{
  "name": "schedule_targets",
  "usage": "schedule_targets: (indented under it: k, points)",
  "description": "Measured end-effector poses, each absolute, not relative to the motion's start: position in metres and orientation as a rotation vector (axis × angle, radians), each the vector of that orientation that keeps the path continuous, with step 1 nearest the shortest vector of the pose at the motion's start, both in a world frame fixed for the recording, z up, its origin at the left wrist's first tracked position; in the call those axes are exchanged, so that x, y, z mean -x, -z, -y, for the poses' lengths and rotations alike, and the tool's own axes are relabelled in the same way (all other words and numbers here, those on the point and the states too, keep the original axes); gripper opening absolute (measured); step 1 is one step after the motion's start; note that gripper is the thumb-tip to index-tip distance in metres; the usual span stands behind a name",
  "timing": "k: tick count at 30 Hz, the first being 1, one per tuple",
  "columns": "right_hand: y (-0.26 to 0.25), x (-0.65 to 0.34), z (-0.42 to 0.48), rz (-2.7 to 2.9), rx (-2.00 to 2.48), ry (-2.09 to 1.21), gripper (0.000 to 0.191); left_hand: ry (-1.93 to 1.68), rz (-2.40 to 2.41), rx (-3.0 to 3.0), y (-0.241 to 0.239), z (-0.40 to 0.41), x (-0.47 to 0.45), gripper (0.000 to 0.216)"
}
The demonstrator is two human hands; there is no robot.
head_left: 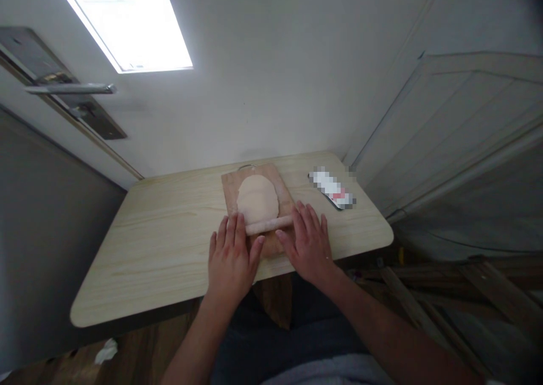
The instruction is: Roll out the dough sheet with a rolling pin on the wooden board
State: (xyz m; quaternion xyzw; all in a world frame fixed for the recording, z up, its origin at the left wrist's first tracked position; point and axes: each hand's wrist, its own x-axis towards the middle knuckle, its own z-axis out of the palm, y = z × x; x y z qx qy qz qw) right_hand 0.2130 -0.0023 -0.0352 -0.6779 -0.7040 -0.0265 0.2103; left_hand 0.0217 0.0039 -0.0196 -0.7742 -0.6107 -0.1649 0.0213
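A pale oval of flattened dough (257,198) lies on a wooden board (285,195) on a light wood table (169,243). A wooden rolling pin (268,225) rests across the near edge of the dough. My left hand (231,255) lies flat with fingers stretched out over the pin's left end. My right hand (307,241) lies flat, fingers spread, over the pin's right end. Both palms press down on the pin; neither hand grips it.
A small flat packet (333,190) lies on the table right of the board. A white wall and a door with a metal handle (72,89) stand behind the table. Wooden slats (424,294) lie on the floor at right. My lap is below the table edge.
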Motion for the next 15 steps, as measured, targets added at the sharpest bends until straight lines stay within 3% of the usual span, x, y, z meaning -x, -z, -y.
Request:
schedule_targets:
  k: [15]
  points:
    - [0.014,-0.207,-0.067,1.975,1.974,0.013,0.057,0.331,1.968,2.358,-0.001,-0.064,-0.029,0.067]
